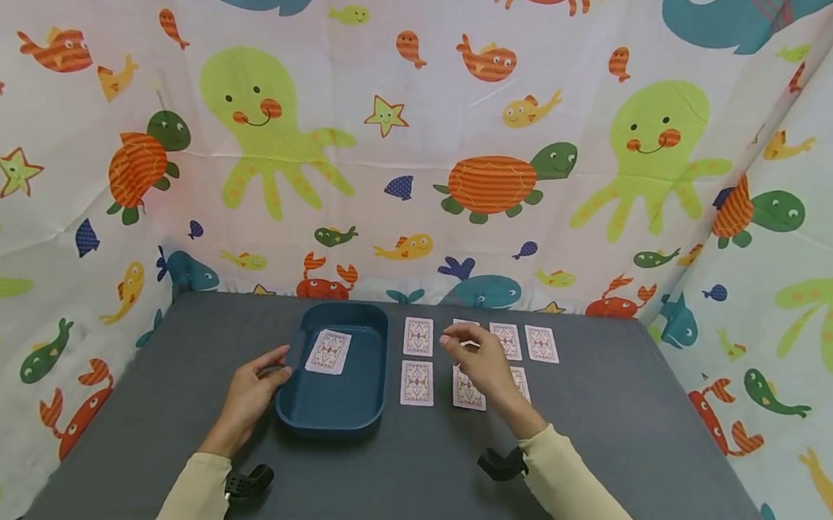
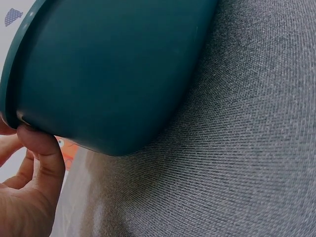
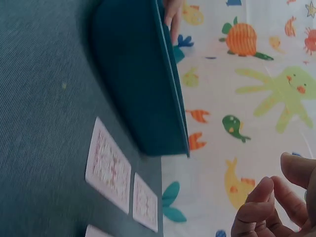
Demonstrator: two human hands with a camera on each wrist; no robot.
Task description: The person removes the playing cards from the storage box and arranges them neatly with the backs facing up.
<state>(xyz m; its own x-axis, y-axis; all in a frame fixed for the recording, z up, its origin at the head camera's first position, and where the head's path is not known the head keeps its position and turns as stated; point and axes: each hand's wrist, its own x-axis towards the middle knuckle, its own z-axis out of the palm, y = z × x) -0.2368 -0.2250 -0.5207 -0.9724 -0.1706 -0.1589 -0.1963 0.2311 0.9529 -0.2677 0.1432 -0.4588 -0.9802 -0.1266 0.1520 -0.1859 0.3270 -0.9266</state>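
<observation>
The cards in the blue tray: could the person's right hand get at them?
Probably yes: the tray is open-topped, the right hand hovers to its right with nothing visible in its grasp, and the left hand holds only the left edge, clear of the cards inside.

here's the head view, high up and set back, gazing forward and down across the grey tabletop (image 1: 424, 495) to the sea-creature curtain (image 1: 397, 149); now the left-wrist view, tilted over, very close to the outer wall of the blue tray (image 2: 108, 74); and the right-wrist view, also tipped sideways, looks past playing cards (image 3: 109, 168) at that tray from farther off, tray, tabletop and curtain in all three!
</observation>
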